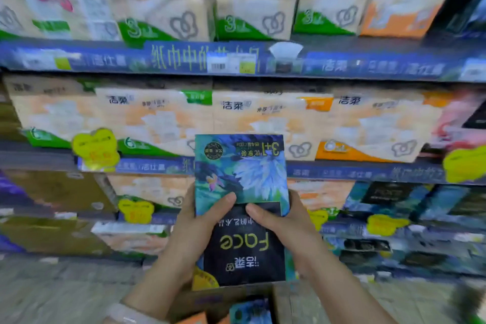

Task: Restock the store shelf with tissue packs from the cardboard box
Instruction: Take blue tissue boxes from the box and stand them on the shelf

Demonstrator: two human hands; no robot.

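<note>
- Gripping blue tissue pack (240, 208) upside-down, left hand (196, 221) and right hand (286, 221) curled round its sides.
- Better flipped upright, then slid among matching packs (389, 200) at three o'clock.
- Cardboard box (231, 302) waiting at six o'clock.

Tissue pack (240, 181): rectangular, blue-green floral print above a black panel lettered "Face", printed upside down to the viewer. Held upright between left grip (196, 223) and right grip (286, 221), thumbs across its front. Cardboard box (223, 300): open, directly below the grips. Store shelf (342, 171): behind the pack, stocked tiers.
</note>
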